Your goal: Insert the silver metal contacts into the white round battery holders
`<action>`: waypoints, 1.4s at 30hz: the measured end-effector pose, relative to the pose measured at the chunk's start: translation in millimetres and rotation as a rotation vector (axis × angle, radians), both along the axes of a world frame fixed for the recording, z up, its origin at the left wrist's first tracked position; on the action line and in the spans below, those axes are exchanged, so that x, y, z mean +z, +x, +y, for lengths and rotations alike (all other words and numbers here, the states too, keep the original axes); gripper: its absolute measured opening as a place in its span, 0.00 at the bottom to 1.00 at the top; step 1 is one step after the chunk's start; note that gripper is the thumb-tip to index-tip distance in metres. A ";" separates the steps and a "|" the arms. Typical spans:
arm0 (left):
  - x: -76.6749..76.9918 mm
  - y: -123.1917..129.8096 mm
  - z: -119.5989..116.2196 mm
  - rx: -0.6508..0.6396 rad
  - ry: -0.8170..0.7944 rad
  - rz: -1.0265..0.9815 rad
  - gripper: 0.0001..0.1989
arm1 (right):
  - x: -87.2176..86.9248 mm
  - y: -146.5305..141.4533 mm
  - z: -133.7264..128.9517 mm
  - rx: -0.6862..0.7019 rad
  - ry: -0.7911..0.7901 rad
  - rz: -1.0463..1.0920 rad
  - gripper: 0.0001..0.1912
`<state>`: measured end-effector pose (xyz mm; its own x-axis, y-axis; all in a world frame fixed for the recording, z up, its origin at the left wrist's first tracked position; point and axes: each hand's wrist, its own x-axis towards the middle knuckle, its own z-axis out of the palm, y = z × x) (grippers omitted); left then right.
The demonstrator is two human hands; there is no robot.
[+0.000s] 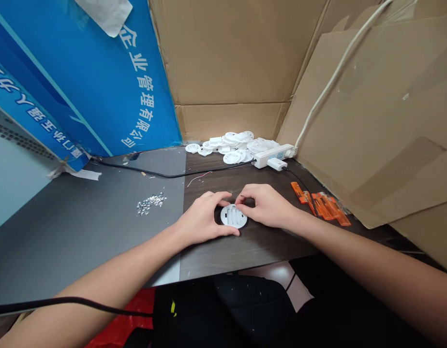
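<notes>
A round white plastic disc (233, 216) with ridges and small dark slots lies on the dark wood-look tabletop. My left hand (208, 218) grips its left side, the thumb at the lower edge and the fingers at the upper edge. At the disc's upper right, my right hand (261, 205) has thumb and index finger pinched close together over the rim. Whatever is between those fingertips is too small to make out.
Behind the hands lies a pile of white discs (232, 142) beside a white power strip (274, 156). Small metal parts (150, 204) lie on the left grey surface, orange pieces (327, 206) at right. Cardboard walls (230, 53) stand behind; a black cable (165, 175) crosses the table.
</notes>
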<state>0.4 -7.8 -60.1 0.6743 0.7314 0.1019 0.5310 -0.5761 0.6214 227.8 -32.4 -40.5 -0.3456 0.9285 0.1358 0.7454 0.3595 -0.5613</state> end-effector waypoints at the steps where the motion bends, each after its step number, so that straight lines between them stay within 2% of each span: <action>1: 0.1 0.1 0.1 -0.001 0.006 0.002 0.50 | 0.3 -1.0 0.8 0.005 -0.001 -0.031 0.05; 6: 1.4 0.4 -0.6 -0.005 0.011 0.016 0.50 | 3.0 -1.8 -1.6 0.032 0.044 -0.169 0.07; 16: 0.3 0.1 -2.1 0.007 0.008 0.010 0.50 | 23.3 -5.6 -17.1 0.171 0.103 -0.638 0.12; 21: -0.2 -0.6 -2.8 0.003 0.002 -0.005 0.49 | 25.0 -3.8 -23.0 0.239 0.099 -0.691 0.17; 24: -1.0 -1.8 -3.5 -0.005 0.012 -0.021 0.49 | 19.3 2.6 -22.4 0.184 0.027 -0.430 0.16; 28: -0.9 -2.2 -5.5 -0.035 0.112 -0.121 0.47 | 4.7 10.1 -15.0 -0.098 -0.193 0.175 0.18; 30: 1.0 -1.9 -7.0 -0.055 0.169 -0.188 0.47 | -1.3 10.0 -11.8 -0.137 -0.320 0.380 0.21; 32: 5.0 -2.3 -8.0 -0.051 0.191 -0.285 0.45 | -3.8 8.0 -9.7 -0.122 -0.382 0.540 0.21; 35: 15.0 -5.4 -6.8 0.070 0.160 -0.496 0.22 | -0.3 5.4 -8.0 -0.141 -0.397 0.675 0.21; 36: 19.3 -6.5 -5.4 0.123 0.137 -0.547 0.17 | 2.0 5.2 -7.7 -0.148 -0.402 0.699 0.21; 38: 28.7 -7.4 -1.5 0.176 0.090 -0.579 0.16 | 6.9 5.6 -7.3 -0.150 -0.415 0.741 0.21; 42: 42.5 -1.0 10.3 0.140 0.017 -0.484 0.22 | 13.1 6.8 -8.1 -0.151 -0.448 0.832 0.22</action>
